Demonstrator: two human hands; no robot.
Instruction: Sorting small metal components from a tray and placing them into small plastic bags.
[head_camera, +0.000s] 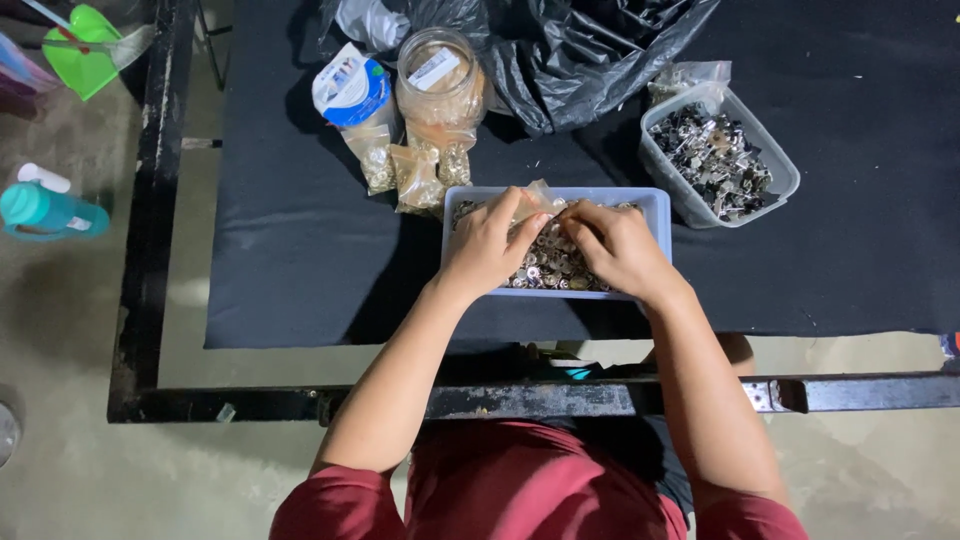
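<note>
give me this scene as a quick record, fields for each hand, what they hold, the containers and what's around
left hand: left hand over the blue tray, pinching a small clear bag
right hand: right hand pinching the same bag from the other side
tray contents: small metal rings
right of tray: clear tub of dark metal parts
behind tray: plastic jar, small filled bags, black plastic sheet
surface: black table top
floor, left: teal bottle, green scoop

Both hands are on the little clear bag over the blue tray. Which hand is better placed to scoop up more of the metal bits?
Likely the right hand: its fingers curl down over the small metal parts in the blue tray. The left hand grips the small clear bag higher up, so it suits holding it.
</note>
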